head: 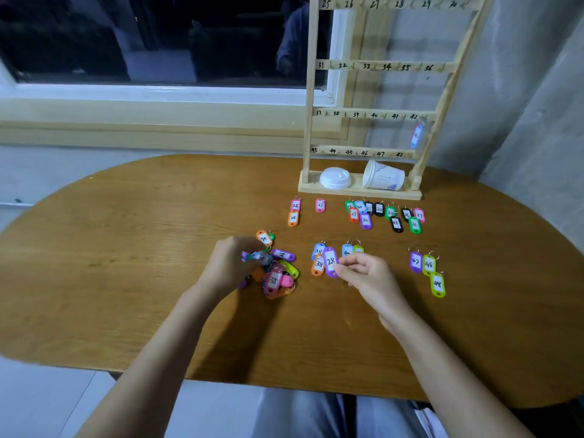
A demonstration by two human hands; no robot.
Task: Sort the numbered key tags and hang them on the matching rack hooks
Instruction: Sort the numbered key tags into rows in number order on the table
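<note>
Person seated at the counter (126, 279), both forearms bare and reaching forward.

Left hand (230, 267): fingers curled down into the pile (278, 279) of mixed tags and closed round a bluish tag (261, 257) at the pile's left edge. Its number is blurred. A pink 35 (273, 280) lies face up on the pile.

Right hand (366, 270): thumb and forefinger are pinched on the lower end of the purple 28 (331, 262), with the other fingers loosely curled behind. The tag stands just beside an orange 38 (318, 264) and a blue 38 (318, 250), overlapping both. Two more tags, blue and green, show just beyond the knuckles, their numbers hidden.

Off to the right, well apart, a purple 47 (416, 262) lies beside two green 48s (433, 273).

Further back there is a sorted row. An orange 25 (293, 218) lies under a pink tag, and a pink 27 (320, 205) lies alone. Next comes a tight cluster (379, 213) running from the high twenties to 37.

The rack (308, 121) stands at the counter's far edge, its rails numbered 25 to 48. One tag (416, 135) hangs near hook 42. On the rack's base a white lid (335, 178) lies next to a paper cup (384, 176) tipped on its side.

Behind the counter is a dark window (158, 42).
</note>
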